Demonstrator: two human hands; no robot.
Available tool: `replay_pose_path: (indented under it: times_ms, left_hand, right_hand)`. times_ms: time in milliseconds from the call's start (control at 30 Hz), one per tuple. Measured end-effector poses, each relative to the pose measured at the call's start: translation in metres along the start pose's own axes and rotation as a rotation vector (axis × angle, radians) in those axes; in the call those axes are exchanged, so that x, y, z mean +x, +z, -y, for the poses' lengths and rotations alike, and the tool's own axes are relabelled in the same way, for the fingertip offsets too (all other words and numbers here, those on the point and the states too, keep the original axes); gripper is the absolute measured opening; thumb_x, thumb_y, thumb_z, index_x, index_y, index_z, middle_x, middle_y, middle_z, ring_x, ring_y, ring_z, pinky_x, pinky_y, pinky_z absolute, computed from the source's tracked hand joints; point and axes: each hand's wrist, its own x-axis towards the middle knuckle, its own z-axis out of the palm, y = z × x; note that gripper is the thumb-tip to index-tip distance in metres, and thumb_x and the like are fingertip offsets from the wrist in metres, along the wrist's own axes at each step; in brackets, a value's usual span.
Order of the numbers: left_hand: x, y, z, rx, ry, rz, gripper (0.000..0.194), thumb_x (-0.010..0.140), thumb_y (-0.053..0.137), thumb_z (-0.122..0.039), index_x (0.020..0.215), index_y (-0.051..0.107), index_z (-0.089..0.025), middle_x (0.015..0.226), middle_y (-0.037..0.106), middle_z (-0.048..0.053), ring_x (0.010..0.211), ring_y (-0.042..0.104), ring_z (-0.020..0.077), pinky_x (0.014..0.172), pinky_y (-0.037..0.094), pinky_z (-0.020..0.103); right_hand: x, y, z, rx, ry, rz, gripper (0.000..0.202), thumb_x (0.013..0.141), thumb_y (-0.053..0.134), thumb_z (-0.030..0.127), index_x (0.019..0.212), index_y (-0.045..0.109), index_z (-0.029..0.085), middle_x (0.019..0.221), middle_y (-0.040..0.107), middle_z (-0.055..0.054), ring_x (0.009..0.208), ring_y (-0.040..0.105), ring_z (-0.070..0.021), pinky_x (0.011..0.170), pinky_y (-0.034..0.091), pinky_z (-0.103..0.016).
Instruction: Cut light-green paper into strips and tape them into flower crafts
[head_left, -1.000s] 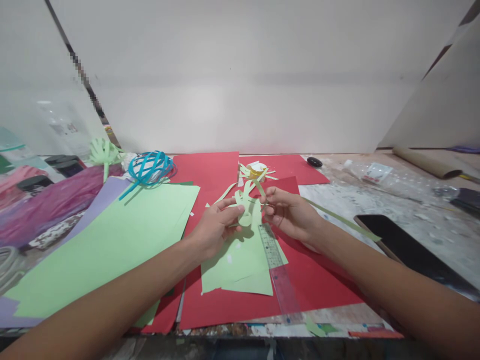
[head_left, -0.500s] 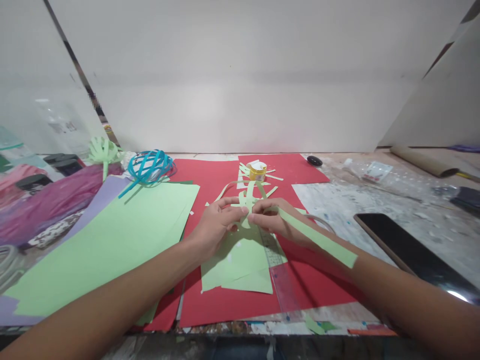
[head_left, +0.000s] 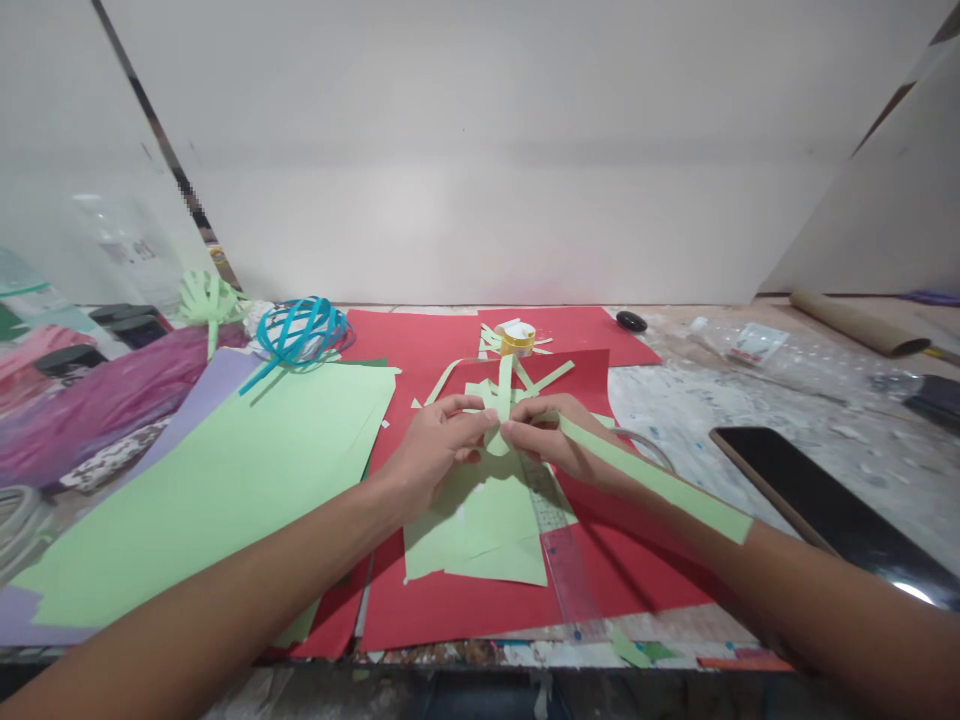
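Observation:
Between my two hands is a star-like piece of pale green paper strips (head_left: 505, 385), its strips fanning and arching away from the centre. My left hand (head_left: 442, 440) pinches it from the left with thumb and fingers. From the right, my right hand (head_left: 559, 432) pinches the same piece close to the left fingertips. One long strip (head_left: 660, 480) runs back from the right hand and lies along my right forearm. Below the hands are pale green paper sheets (head_left: 480, 540) on red paper (head_left: 420, 610). A clear ruler (head_left: 571, 580) lies partly beneath the sheets.
A yellow jar (head_left: 516, 343) stands behind the hands among loose strips. To the left are a large green sheet (head_left: 225, 480), a blue strip ball on a stem (head_left: 301, 335) and a green paper piece (head_left: 206, 300). A phone (head_left: 825, 500) and a cardboard tube (head_left: 859, 322) lie right.
The strip over my right forearm now reaches farther right. Arching strips beyond my fingers have shifted, and the red paper's far edge shows higher behind them. Both hands keep their pinch.

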Motion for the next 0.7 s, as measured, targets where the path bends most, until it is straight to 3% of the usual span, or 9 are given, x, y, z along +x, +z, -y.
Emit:
replay_pose_path:
  times_ms: [200,333,467,600,700]
  left_hand:
    - [0.002,-0.003,0.002,0.026,0.003,0.042,0.032,0.071,0.074,-0.023,0.096,0.054,-0.016,0.066,0.057,-0.003,0.055,0.051,0.0076,0.056,0.041,0.023]
    - [0.004,-0.006,0.003,0.076,0.037,0.068,0.026,0.074,0.072,-0.027,0.091,0.057,-0.016,0.065,0.056,-0.003,0.054,0.049,0.0074,0.058,0.042,0.024]
    - [0.006,-0.009,0.004,0.151,0.072,0.068,0.031,0.07,0.076,-0.033,0.09,0.058,-0.017,0.071,0.061,0.001,0.061,0.055,0.0108,0.058,0.042,0.024]
    - [0.007,-0.011,0.005,0.171,0.076,0.059,0.036,0.069,0.077,-0.034,0.095,0.059,-0.017,0.076,0.063,0.002,0.06,0.055,0.0115,0.056,0.042,0.025]
    - [0.007,-0.011,0.005,0.155,0.087,0.063,0.032,0.07,0.074,-0.032,0.096,0.061,-0.017,0.073,0.062,0.002,0.058,0.053,0.0107,0.056,0.041,0.025]
  right_hand:
    - [0.004,0.001,-0.006,0.02,0.016,-0.034,0.026,0.08,0.061,0.038,0.063,0.059,0.018,0.056,0.048,0.0,0.053,0.041,-0.0123,0.049,0.028,-0.027]
    - [0.004,0.002,-0.009,0.053,0.038,-0.034,0.023,0.079,0.062,0.038,0.067,0.06,0.018,0.057,0.049,0.0,0.054,0.043,-0.0125,0.05,0.03,-0.028]
    - [0.005,0.0,-0.008,0.049,0.035,-0.04,0.025,0.077,0.067,0.039,0.064,0.061,0.018,0.058,0.05,0.0,0.054,0.043,-0.0123,0.051,0.031,-0.028]
    - [0.005,-0.002,-0.007,0.098,0.042,0.016,0.025,0.079,0.064,0.04,0.067,0.063,0.018,0.061,0.05,-0.001,0.054,0.042,-0.0125,0.052,0.031,-0.028]
    - [0.004,-0.003,-0.005,0.195,0.058,0.074,0.032,0.084,0.057,0.039,0.06,0.056,0.018,0.058,0.044,0.001,0.051,0.037,-0.0106,0.051,0.028,-0.028]
